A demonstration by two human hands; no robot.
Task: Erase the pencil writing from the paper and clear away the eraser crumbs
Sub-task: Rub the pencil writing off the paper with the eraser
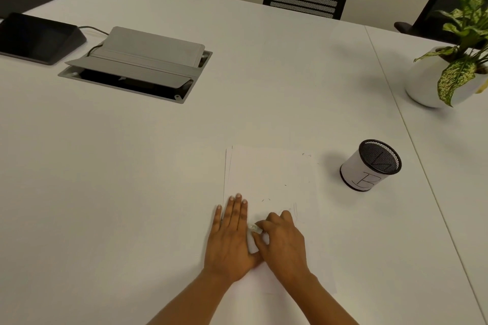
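Observation:
A white sheet of paper [272,174] lies on the white table, on top of another sheet whose edge shows at the left. My left hand [229,237] presses flat on the paper's left edge, fingers together. My right hand [282,240] is curled beside it and pinches a small white eraser [255,228] against the paper. Faint pencil strokes [294,210] show just beyond my right knuckles. A few dark eraser crumbs [265,200] are scattered over the middle and the far right corner of the sheet.
A black mesh pen cup [369,166] wrapped in white paper stands right of the sheet. A potted plant [449,71] sits at the far right. A grey cable box [137,63] with raised lids and a black tablet device [37,37] are at the far left. Chairs stand behind the table.

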